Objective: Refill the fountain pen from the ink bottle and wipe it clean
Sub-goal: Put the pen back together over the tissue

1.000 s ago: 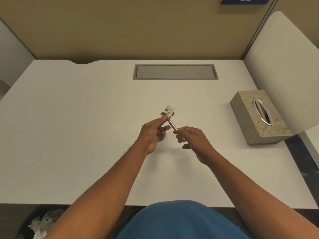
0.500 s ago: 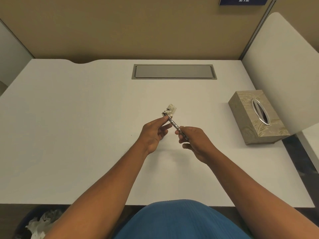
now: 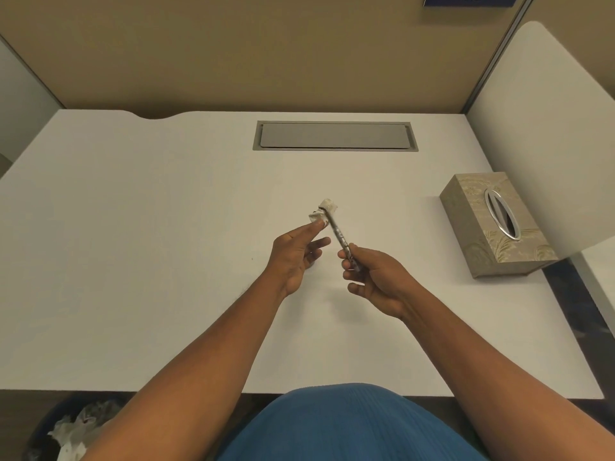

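Note:
A slim silver fountain pen (image 3: 340, 235) is held above the middle of the white desk (image 3: 166, 261), tilted up and to the left. My right hand (image 3: 374, 279) grips its lower end between thumb and fingers. My left hand (image 3: 294, 256) pinches a small crumpled white tissue (image 3: 326, 209), stained dark, around the pen's upper tip. A small dark object shows under my left hand, mostly hidden; I cannot tell what it is. No ink bottle is plainly visible.
A beige patterned tissue box (image 3: 496, 224) stands at the right side of the desk. A grey cable hatch (image 3: 334, 135) lies flush at the back. A bin with crumpled tissues (image 3: 71, 430) sits below the desk's front left edge. White dividers flank both sides.
My right hand has drawn slightly down and right along the pen, showing more of the barrel. The tissue stays pinched on the tip, and the left fingers have spread a little.

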The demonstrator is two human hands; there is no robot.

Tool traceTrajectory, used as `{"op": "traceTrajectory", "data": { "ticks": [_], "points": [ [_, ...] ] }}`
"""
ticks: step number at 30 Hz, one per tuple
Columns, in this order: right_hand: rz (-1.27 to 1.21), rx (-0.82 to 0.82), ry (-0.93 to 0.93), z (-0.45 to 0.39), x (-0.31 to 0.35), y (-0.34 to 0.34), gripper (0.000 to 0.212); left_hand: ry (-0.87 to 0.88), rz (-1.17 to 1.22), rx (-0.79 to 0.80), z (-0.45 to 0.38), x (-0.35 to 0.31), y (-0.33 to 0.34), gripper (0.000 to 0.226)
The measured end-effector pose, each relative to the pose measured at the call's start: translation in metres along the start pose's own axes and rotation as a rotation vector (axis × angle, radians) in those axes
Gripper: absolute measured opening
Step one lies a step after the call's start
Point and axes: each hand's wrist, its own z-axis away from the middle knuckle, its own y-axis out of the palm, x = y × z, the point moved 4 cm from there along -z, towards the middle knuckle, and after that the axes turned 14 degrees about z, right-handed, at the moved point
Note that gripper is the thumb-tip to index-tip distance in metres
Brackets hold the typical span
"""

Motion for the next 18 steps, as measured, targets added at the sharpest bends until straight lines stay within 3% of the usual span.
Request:
{"op": "traceTrajectory", "data": {
  "ticks": [10, 18],
  "points": [
    [0.417, -0.305, -0.068, -0.008, -0.045, -0.046, 0.014, -0.009, 0.033, -0.11, -0.005, 0.006, -0.015, 0.028],
    [0.96, -0.536, -0.138, -0.015, -0.065, -0.051, 0.016, -0.026, -0.043, -0.103, -0.005, 0.019, -0.016, 0.032]
  ]
}}
